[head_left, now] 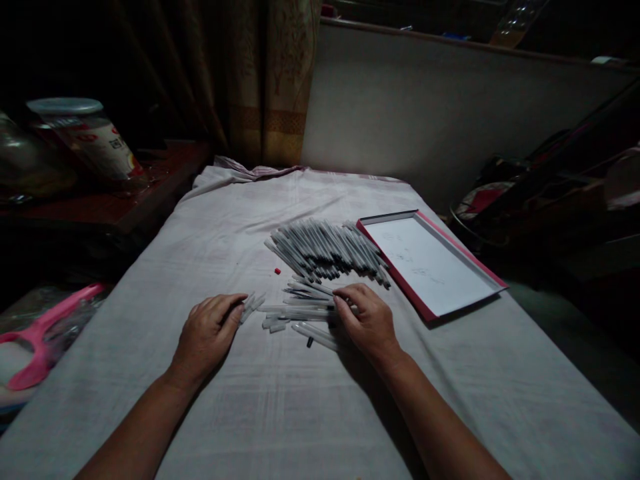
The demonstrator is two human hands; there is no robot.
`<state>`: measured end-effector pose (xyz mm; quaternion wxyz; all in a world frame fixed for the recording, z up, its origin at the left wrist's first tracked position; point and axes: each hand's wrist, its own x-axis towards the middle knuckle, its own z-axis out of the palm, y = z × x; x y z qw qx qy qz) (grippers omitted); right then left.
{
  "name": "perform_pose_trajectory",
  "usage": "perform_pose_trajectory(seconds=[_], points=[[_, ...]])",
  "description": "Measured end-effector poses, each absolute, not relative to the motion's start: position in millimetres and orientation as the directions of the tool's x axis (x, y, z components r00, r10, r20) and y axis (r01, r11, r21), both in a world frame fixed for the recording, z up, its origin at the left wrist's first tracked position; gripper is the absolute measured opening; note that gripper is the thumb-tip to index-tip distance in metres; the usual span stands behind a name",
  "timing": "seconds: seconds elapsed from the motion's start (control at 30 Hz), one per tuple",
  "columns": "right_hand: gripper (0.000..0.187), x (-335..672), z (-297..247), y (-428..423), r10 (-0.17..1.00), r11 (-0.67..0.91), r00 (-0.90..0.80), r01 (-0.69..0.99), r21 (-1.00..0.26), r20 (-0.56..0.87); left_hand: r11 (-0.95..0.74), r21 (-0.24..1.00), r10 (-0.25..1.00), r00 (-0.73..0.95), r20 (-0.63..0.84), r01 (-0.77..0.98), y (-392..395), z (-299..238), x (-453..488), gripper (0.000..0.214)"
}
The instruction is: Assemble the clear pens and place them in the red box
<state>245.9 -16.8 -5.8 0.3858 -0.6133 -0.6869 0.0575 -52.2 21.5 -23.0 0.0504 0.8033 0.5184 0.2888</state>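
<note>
My left hand (206, 331) is closed, thumb and forefinger pinched at a few clear pen caps (253, 307) that poke out past the fingertips. Across from it, my right hand (369, 324) has its fingers curled round the end of a pen (313, 287). Several clear pens (300, 312) lie loosely between the two hands, some partly hidden by the right one. More loose caps (273, 325) rest at their left end. Beyond the hands spreads a big pile of clear pens with dark ends (325, 248). A small red plug (277, 271) and a small black plug (310, 342) lie apart.
An open shallow box with red sides (400, 283) and a white inside sits right of the pile. Pale checked cloth (240, 413) covers the table. At left are a lidded jar (100, 143) on a dark wooden surface and a pink-handled item (37, 340). A curtain (280, 87) hangs behind.
</note>
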Motion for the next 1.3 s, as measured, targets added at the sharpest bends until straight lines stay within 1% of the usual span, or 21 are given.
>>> perform_pose_trajectory(seconds=[0.13, 0.23, 0.3, 0.37, 0.43, 0.5, 0.57, 0.67, 0.77, 0.87, 0.97, 1.07, 1.2, 1.3], points=[[0.017, 231, 3, 12, 0.933, 0.136, -0.003, 0.928, -0.346, 0.359, -0.474, 0.413, 0.858, 0.303, 0.414, 0.778, 22, -20, -52, 0.034], [0.018, 219, 7, 27, 0.962, 0.08, -0.016, 0.971, -0.225, 0.272, -0.467, 0.454, 0.865, 0.285, 0.413, 0.759, 21, -18, -51, 0.032], [0.018, 214, 9, 32, 0.971, 0.071, -0.025, 0.98, -0.188, 0.237, -0.459, 0.469, 0.87, 0.272, 0.412, 0.755, 22, -18, -52, 0.031], [0.018, 213, 9, 33, 0.973, 0.053, -0.007, 0.98, -0.194, 0.232, -0.457, 0.467, 0.871, 0.276, 0.406, 0.757, 22, -18, -52, 0.03], [0.017, 215, 9, 32, 0.967, 0.038, 0.025, 0.97, -0.238, 0.255, -0.464, 0.451, 0.867, 0.289, 0.405, 0.762, 23, -20, -53, 0.029], [0.016, 219, 10, 26, 0.953, 0.039, 0.061, 0.947, -0.319, 0.296, -0.479, 0.43, 0.855, 0.296, 0.426, 0.765, 22, -21, -53, 0.029], [0.016, 223, 10, 16, 0.935, 0.066, 0.1, 0.894, -0.442, 0.34, -0.504, 0.399, 0.828, 0.298, 0.474, 0.766, 21, -21, -52, 0.027], [0.016, 227, 10, -6, 0.915, 0.152, 0.138, 0.751, -0.643, 0.378, -0.563, 0.317, 0.755, 0.319, 0.573, 0.763, 16, -17, -48, 0.028], [0.015, 226, 8, -29, 0.925, 0.214, 0.129, 0.601, -0.77, 0.358, -0.616, 0.241, 0.69, 0.366, 0.624, 0.75, 11, -13, -41, 0.041], [0.015, 222, 4, -41, 0.945, 0.199, 0.141, 0.471, -0.859, 0.297, -0.673, 0.207, 0.659, 0.447, 0.605, 0.71, 7, -12, -36, 0.042], [0.018, 218, -2, -42, 0.954, 0.148, 0.191, 0.361, -0.921, 0.229, -0.714, 0.194, 0.637, 0.508, 0.581, 0.673, 5, -13, -35, 0.028], [0.017, 217, -6, -39, 0.957, 0.135, 0.208, 0.303, -0.943, 0.203, -0.733, 0.202, 0.621, 0.516, 0.59, 0.65, 4, -10, -36, 0.012], [0.013, 220, -8, -40, 0.949, 0.173, 0.208, 0.282, -0.944, 0.236, -0.75, 0.238, 0.627, 0.551, 0.551, 0.617, 2, -4, -36, 0.014], [0.011, 224, -8, -41, 0.939, 0.212, 0.2, 0.303, -0.929, 0.279, -0.745, 0.257, 0.647, 0.575, 0.5, 0.615, 1, -2, -35, 0.018]])
